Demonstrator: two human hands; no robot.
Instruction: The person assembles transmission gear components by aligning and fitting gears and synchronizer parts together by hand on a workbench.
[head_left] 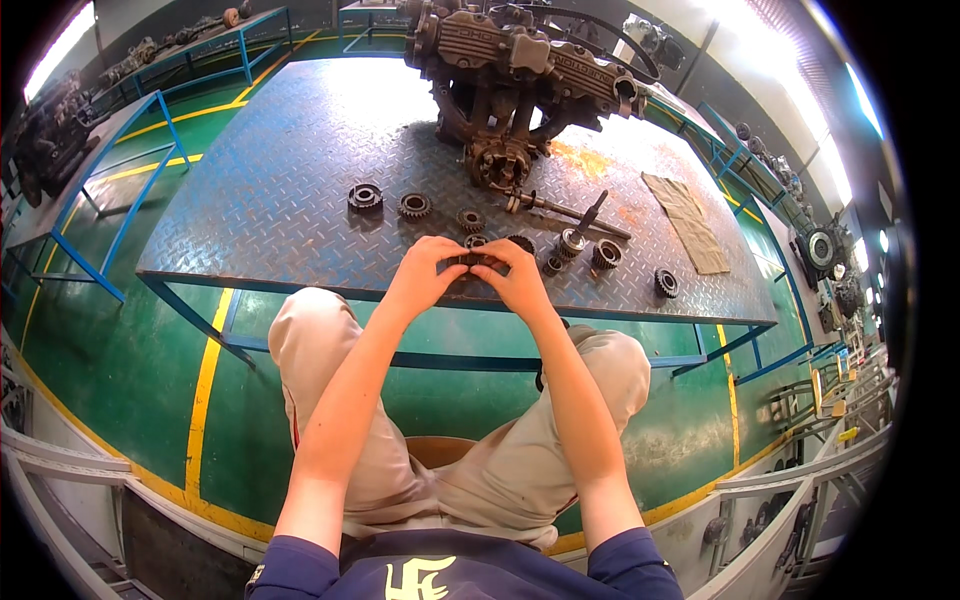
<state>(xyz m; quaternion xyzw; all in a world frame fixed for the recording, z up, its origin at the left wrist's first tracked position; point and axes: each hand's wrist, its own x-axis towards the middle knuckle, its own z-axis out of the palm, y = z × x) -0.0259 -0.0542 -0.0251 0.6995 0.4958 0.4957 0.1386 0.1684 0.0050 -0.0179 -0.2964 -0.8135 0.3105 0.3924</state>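
On the metal table (pixel 280 200), engine (pixel 530 62), cloth (pixel 687 222), gears (pixel 415 211)

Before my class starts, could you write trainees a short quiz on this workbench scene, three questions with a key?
1. True or false: the left hand and right hand are close together near the table's front edge.
2. Where does the engine stand?
a) on the floor
b) toward the table's far side
c) on the person's lap
3. What lies flat on the table's right part?

Key: 1 true; 2 b; 3 a tan cloth.
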